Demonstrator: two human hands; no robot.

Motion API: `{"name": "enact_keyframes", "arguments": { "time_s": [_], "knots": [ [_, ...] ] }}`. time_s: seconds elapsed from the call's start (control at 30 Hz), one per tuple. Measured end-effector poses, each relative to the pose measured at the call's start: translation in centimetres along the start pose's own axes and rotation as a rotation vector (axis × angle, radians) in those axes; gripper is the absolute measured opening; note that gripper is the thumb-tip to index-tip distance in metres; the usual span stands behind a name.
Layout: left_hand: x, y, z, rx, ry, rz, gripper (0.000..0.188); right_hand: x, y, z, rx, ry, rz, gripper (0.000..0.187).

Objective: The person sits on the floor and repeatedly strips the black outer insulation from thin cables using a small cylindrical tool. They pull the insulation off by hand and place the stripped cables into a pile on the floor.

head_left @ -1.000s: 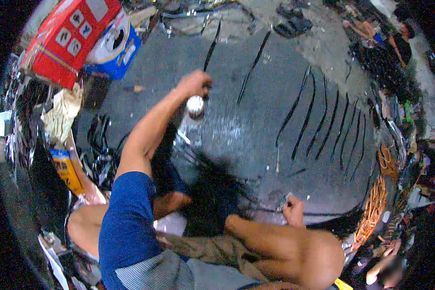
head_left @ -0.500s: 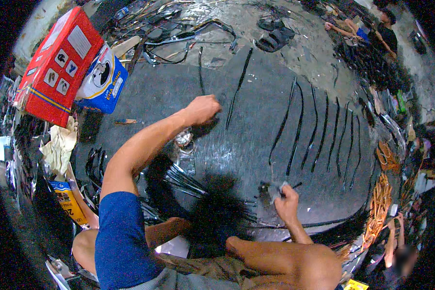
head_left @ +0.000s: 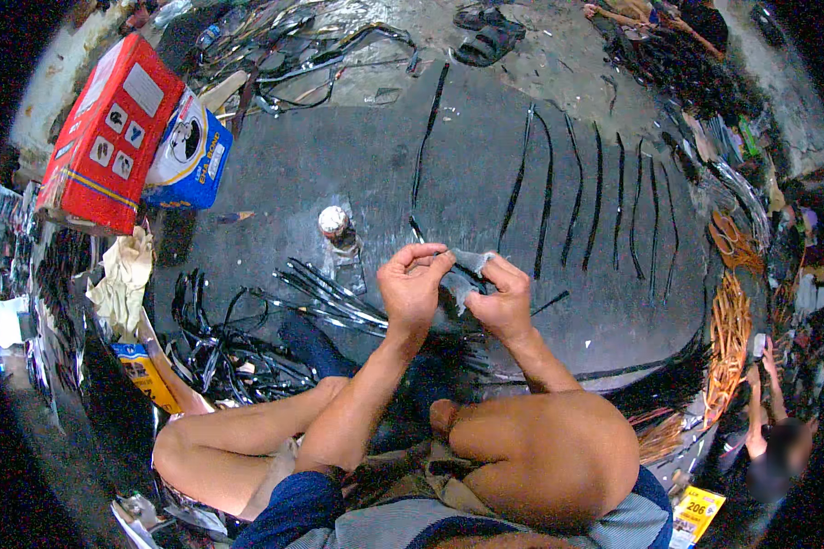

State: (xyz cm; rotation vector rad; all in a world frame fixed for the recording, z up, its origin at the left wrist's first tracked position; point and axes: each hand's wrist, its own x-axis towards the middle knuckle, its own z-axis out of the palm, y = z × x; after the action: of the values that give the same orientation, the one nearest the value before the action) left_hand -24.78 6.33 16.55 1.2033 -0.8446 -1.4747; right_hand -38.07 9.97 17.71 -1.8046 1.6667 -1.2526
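Note:
Both hands are close together above the dark mat [head_left: 275,183]. With fingertips pinched, my left hand [head_left: 409,288] holds a thin black strip [head_left: 416,226], which slants up and away from it. My right hand [head_left: 502,297] grips a crumpled greyish cloth [head_left: 470,261], wrapped about the strip between the hands. Its lower end sticks out as a short black piece [head_left: 551,302] beside the right hand, though I cannot tell if it is the same strip. Left of my left hand stands a small container with a white, crusted top [head_left: 333,220]. A bundle of glossy black strips [head_left: 330,295] lies below it.
Several black strips [head_left: 572,192] lie in a row on the mat's right. A red box [head_left: 110,137] and a blue-white can [head_left: 188,151] stand at far left. Sandals [head_left: 487,38] lie beyond the mat. Brown strips [head_left: 728,334] are heaped at right. Other people sit at the right edge.
My left hand has come back from the far left of the mat to meet my right hand. A strip that lay there is gone from its place. The view has shifted slightly.

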Motion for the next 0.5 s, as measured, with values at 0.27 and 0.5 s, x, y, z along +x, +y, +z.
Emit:
{"name": "enact_keyframes", "arguments": {
  "time_s": [0.27, 0.5],
  "knots": [
    [-2.2, -1.0, -1.9, -0.083, 0.012, -0.077, 0.013, -2.0, 0.0, 0.8, -0.063, -0.049, -0.172, 0.03],
    [-3.1, 0.1, -2.9, -0.227, -0.087, -0.075, 0.019, -1.0, -1.1, 1.6, -0.052, 0.041, -0.216, 0.019]
  ]
}}
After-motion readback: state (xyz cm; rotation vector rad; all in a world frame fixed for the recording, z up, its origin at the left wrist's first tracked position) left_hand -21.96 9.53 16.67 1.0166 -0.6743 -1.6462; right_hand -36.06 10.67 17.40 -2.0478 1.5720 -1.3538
